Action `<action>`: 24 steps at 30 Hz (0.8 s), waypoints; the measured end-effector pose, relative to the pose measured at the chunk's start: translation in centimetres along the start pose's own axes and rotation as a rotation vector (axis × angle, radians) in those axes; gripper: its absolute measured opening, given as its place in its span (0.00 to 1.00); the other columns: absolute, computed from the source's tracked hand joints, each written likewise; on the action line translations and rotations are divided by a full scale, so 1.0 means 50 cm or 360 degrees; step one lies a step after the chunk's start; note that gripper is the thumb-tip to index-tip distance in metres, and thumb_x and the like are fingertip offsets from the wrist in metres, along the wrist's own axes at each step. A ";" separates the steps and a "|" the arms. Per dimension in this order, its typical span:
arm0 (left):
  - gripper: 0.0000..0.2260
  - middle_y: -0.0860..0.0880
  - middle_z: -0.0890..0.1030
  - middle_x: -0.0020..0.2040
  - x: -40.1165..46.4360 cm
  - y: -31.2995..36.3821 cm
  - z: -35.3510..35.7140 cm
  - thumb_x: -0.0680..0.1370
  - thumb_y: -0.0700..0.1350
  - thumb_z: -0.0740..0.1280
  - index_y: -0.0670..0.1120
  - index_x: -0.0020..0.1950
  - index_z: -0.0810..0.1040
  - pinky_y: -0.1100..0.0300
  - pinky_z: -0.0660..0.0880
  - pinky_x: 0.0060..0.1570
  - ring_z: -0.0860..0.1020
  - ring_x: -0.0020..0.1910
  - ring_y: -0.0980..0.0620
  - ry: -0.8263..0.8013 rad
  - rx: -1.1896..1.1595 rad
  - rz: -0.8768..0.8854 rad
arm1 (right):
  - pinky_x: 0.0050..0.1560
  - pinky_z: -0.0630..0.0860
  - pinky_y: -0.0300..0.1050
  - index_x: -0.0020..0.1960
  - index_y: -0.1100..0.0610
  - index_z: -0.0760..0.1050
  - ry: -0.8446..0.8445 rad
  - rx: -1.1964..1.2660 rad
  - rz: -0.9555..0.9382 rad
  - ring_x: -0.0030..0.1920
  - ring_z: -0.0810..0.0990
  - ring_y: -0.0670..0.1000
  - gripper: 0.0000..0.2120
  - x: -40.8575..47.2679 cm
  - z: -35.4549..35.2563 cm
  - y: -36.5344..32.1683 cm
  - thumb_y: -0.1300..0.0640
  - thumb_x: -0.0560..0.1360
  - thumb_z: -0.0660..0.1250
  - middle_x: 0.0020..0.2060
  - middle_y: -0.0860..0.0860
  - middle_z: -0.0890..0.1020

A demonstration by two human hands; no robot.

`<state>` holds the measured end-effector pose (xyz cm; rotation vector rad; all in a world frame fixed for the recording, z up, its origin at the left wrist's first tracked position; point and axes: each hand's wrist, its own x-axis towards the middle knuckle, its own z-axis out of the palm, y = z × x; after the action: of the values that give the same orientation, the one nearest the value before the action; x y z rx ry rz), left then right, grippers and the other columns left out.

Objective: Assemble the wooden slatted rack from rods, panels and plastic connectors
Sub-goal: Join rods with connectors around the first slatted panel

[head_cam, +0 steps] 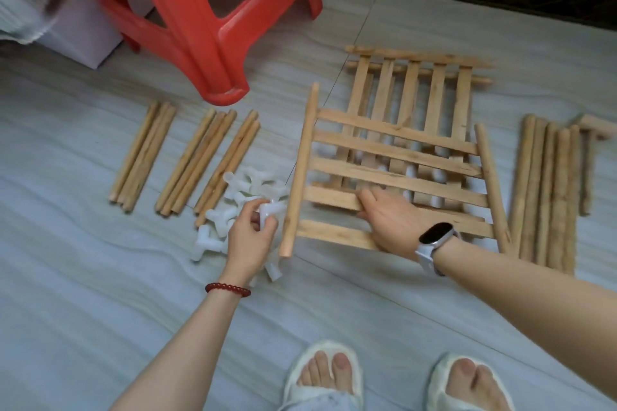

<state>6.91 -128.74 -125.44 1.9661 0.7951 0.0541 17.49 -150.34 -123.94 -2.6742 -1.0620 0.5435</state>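
Panel [397,157] edge under right hand [389,220]; left hand [250,237] pinches connector [272,210].

**Rack parts on floor – nothing joined yet**

Top slatted panel [394,173] lies roughly flat, five slats running across, round rails at both sides. It sits crosswise over a second panel [417,77], whose slats run away from the camera. White plastic connectors [247,197] piled just left of the top panel's left rail; more show through the slats. Short rods [187,160] in three bundles left of the pile. Longer rods [547,190] in a row right of the panels – all loose.
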 end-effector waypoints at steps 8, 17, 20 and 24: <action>0.09 0.45 0.74 0.33 0.006 0.210 -0.063 0.77 0.32 0.61 0.38 0.37 0.72 0.62 0.78 0.35 0.79 0.35 0.49 -0.0233 -0.1612 -0.0588 | 0.44 0.68 0.50 0.49 0.56 0.65 0.0330 0.0365 0.0245 0.43 0.71 0.55 0.05 -0.029 -0.202 0.002 0.55 0.81 0.54 0.44 0.53 0.72; 0.02 0.46 0.74 0.44 -0.049 0.324 -0.094 0.77 0.38 0.62 0.43 0.47 0.73 0.62 0.71 0.35 0.73 0.38 0.52 -0.0147 -0.0694 -0.0463 | 0.53 0.71 0.56 0.55 0.56 0.67 0.0492 0.0357 0.0661 0.49 0.74 0.56 0.07 -0.132 -0.317 -0.021 0.55 0.80 0.55 0.48 0.54 0.74; 0.08 0.44 0.75 0.53 -0.038 0.297 -0.066 0.76 0.39 0.64 0.43 0.55 0.73 0.59 0.73 0.42 0.74 0.46 0.49 -0.0230 -0.0252 -0.0279 | 0.51 0.71 0.52 0.51 0.54 0.66 0.0484 0.0271 0.0753 0.47 0.73 0.55 0.04 -0.146 -0.302 0.014 0.54 0.80 0.54 0.48 0.53 0.74; 0.22 0.42 0.67 0.66 0.012 0.255 -0.030 0.75 0.43 0.65 0.46 0.69 0.66 0.54 0.66 0.62 0.68 0.64 0.43 -0.0308 0.0470 -0.0039 | 0.48 0.69 0.50 0.51 0.54 0.65 0.0391 0.0080 0.0775 0.48 0.73 0.55 0.05 -0.128 -0.264 0.056 0.54 0.81 0.53 0.48 0.53 0.74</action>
<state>13.31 -131.18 -114.58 2.1975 0.7312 -0.2794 20.34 -157.58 -111.20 -2.8584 -0.3250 0.2973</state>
